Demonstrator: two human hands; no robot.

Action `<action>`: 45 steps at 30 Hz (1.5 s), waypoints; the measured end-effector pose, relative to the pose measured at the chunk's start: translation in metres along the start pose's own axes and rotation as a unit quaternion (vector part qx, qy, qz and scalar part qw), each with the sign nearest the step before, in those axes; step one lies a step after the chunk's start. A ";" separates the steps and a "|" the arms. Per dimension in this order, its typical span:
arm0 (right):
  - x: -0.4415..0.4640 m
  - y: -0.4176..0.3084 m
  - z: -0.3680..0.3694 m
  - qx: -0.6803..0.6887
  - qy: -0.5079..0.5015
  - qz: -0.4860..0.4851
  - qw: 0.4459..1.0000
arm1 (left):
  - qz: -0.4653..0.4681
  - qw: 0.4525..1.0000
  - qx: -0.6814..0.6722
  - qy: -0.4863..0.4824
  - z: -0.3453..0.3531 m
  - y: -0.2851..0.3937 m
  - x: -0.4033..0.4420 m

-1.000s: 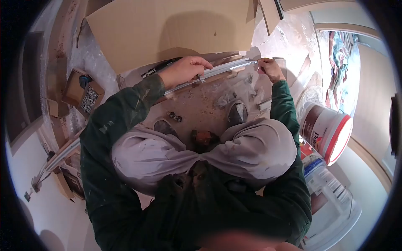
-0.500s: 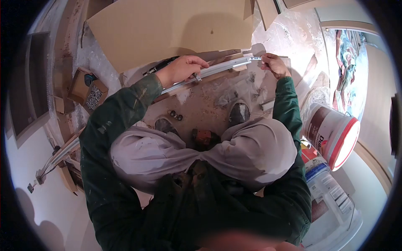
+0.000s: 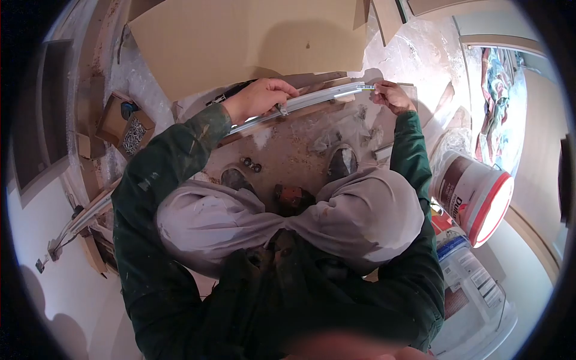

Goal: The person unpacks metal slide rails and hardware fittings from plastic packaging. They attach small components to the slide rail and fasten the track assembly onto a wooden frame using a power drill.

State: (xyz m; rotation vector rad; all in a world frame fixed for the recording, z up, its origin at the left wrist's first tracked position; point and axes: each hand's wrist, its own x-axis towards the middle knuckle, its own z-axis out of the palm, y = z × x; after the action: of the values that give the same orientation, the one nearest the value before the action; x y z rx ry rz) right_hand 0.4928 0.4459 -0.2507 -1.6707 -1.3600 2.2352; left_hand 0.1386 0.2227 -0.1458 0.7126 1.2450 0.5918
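Observation:
A long silver metal rail (image 3: 324,96) lies slantwise in front of my feet, along wooden strips. My left hand (image 3: 259,99) is closed over its left part, with the fingers bent around it and a small dark metal piece (image 3: 281,109) showing under the fingertips. At the rail's right end, a thin, narrower piece (image 3: 368,87) sticks out. My right hand (image 3: 393,97) pinches the tip of that piece between thumb and fingers. Part of the rail is hidden beneath my left hand.
A large cardboard sheet (image 3: 240,45) lies beyond the rail. A red and black power tool (image 3: 292,197) sits between my feet. Boxed screws (image 3: 135,137) stand at left; a paint bucket (image 3: 471,195) and clear tub (image 3: 477,288) at right. Plastic film (image 3: 342,129) lies near my right shoe.
Both hands keep their hold on the rail and barely move. The narrow piece between the rail's right end and my right fingers looks slightly shorter. The whole view has shifted a little.

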 end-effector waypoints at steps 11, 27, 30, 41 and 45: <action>0.005 -0.001 -0.002 0.026 -0.016 0.004 1.000 | -0.015 1.000 0.001 -0.015 -0.004 -0.001 0.001; 0.020 0.004 0.006 -0.038 0.010 0.003 0.999 | -0.017 0.999 -0.001 -0.029 -0.008 -0.006 0.004; 0.019 0.003 0.008 -0.062 0.015 -0.019 0.998 | -0.020 0.999 0.008 -0.026 -0.006 -0.005 0.003; 0.026 0.006 0.014 0.017 -0.024 -0.015 0.999 | -0.028 0.999 0.030 -0.026 -0.002 0.001 0.000; 0.011 -0.003 0.031 0.082 -0.002 0.008 0.997 | -0.026 0.998 0.046 -0.029 -0.004 -0.003 0.001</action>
State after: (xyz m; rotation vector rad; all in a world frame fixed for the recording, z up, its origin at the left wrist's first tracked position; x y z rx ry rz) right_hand 0.4621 0.4346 -0.2559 -1.6284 -1.1333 2.2900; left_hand 0.1347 0.2226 -0.1494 0.7675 1.2397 0.4707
